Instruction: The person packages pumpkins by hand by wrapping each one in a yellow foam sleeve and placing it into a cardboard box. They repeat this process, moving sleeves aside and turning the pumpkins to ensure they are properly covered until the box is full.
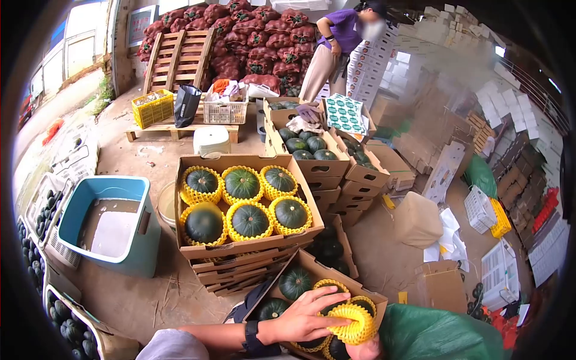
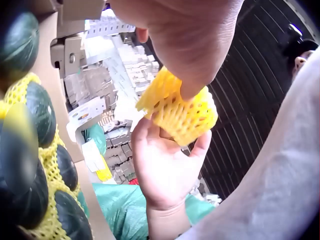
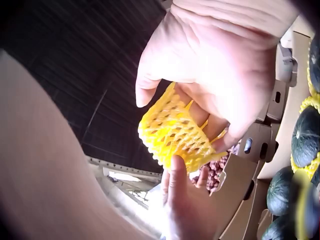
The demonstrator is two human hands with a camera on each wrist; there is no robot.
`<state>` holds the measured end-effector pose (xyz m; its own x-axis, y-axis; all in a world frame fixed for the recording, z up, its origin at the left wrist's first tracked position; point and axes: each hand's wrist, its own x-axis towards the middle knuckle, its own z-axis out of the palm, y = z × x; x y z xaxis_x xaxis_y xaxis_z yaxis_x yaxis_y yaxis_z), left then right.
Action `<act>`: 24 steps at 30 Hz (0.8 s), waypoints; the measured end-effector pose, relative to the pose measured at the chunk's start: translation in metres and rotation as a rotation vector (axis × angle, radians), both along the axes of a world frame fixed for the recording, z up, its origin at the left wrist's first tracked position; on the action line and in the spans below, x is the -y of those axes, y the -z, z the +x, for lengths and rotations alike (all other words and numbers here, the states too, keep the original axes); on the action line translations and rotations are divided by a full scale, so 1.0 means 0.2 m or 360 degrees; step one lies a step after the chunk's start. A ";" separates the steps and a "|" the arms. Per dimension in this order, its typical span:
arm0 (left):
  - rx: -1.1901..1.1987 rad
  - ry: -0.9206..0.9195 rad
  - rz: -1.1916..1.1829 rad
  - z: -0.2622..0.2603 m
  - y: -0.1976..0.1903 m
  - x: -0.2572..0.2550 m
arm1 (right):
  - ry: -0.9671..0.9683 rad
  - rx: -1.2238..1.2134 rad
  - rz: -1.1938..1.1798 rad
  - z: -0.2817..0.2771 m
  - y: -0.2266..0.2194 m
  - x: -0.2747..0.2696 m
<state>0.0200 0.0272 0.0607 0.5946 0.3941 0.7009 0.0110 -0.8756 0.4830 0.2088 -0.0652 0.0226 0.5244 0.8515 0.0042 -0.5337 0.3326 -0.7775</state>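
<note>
A yellow foam net sleeve [image 1: 351,324], with no melon visible inside, is held between both hands above an open box. My left hand [image 1: 303,317] pinches one edge of it; in the right wrist view the left thumb [image 3: 177,175] lies against the mesh. Holding the other side is my right hand [image 3: 215,65], its fingers curled at the net's rim; in the head view the net mostly hides this hand. Below, the box holds a bare dark green melon [image 1: 295,282] and several melons in yellow nets. In the left wrist view the sleeve [image 2: 182,110] spans the two hands.
A box of netted melons [image 1: 249,243] tops a stack of cartons ahead. A blue tub [image 1: 135,240] stands left, and more melon boxes [image 1: 312,165] stand behind. Green plastic [image 1: 438,333] lies at the right. A person in purple [image 1: 345,30] stands at the back.
</note>
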 end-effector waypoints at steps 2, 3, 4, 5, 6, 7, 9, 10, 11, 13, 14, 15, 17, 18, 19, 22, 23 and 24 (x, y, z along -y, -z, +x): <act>0.0106 0.0088 -0.0234 0.00 -0.05 0.00 | 0.0054 -0.0126 0.0040 -0.01 -0.02 -0.02; 0.0137 0.0282 -0.0405 0.00 -0.02 -0.02 | 0.0020 -0.0243 0.0075 -0.02 -0.04 -0.04; 0.0167 0.0476 -0.0576 0.00 -0.01 -0.03 | -0.0019 -0.0506 0.0152 -0.07 -0.12 -0.09; -0.0190 0.0550 -0.0664 -0.04 -0.01 -0.05 | -0.0423 -0.0038 -0.0066 -0.05 0.00 -0.02; -0.0456 0.0568 -0.1380 -0.08 -0.05 -0.04 | -0.0816 0.0439 -0.0286 -0.02 0.13 0.04; -0.0248 0.1033 -0.1885 -0.10 0.08 -0.09 | -0.0844 0.0922 -0.0434 -0.04 0.13 0.05; 0.0085 0.1646 -0.2406 -0.17 0.12 -0.11 | -0.0441 0.1608 0.0018 -0.09 0.04 0.01; 0.0204 0.1788 -0.2425 -0.20 0.09 -0.08 | -0.0857 0.1815 -0.0526 -0.03 0.00 -0.03; 0.0314 0.1893 -0.2315 -0.20 0.12 -0.06 | -0.0929 0.1805 -0.0539 -0.04 -0.02 -0.07; 0.0869 0.1902 -0.2501 -0.19 0.12 -0.02 | -0.1087 0.1781 -0.0563 -0.09 -0.04 -0.15; 0.1124 0.1836 -0.2647 -0.20 0.08 -0.01 | -0.1174 0.1780 -0.0557 -0.12 -0.04 -0.22; 0.1142 0.1844 -0.2673 -0.23 0.02 0.00 | -0.1271 0.1778 -0.0544 -0.16 -0.04 -0.29; 0.1199 0.1471 -0.2611 -0.31 0.02 0.01 | -0.1499 0.1774 -0.0513 -0.22 -0.02 -0.44; 0.1219 0.1310 -0.2596 -0.36 0.08 0.02 | -0.1086 0.2257 -0.0317 -0.21 0.01 -0.50; 0.1156 0.1119 -0.2601 -0.41 0.10 0.02 | -0.1082 0.2513 -0.0497 -0.23 0.04 -0.58; 0.1133 0.0876 -0.2765 -0.52 0.33 0.04 | -0.0987 0.3179 -0.0971 -0.42 0.14 -0.70; 0.1090 0.0775 -0.2720 -0.53 0.32 0.08 | -0.0881 0.3261 -0.1036 -0.47 0.18 -0.72; 0.1033 0.0695 -0.2657 -0.52 0.28 0.10 | -0.0965 0.3100 -0.1070 -0.45 0.18 -0.74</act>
<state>-0.0842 0.0076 0.0045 0.6611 0.7463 -0.0775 -0.5779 0.5724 0.5817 0.1185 0.0821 -0.0132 -0.0381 0.9712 -0.2351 0.9747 -0.0158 -0.2232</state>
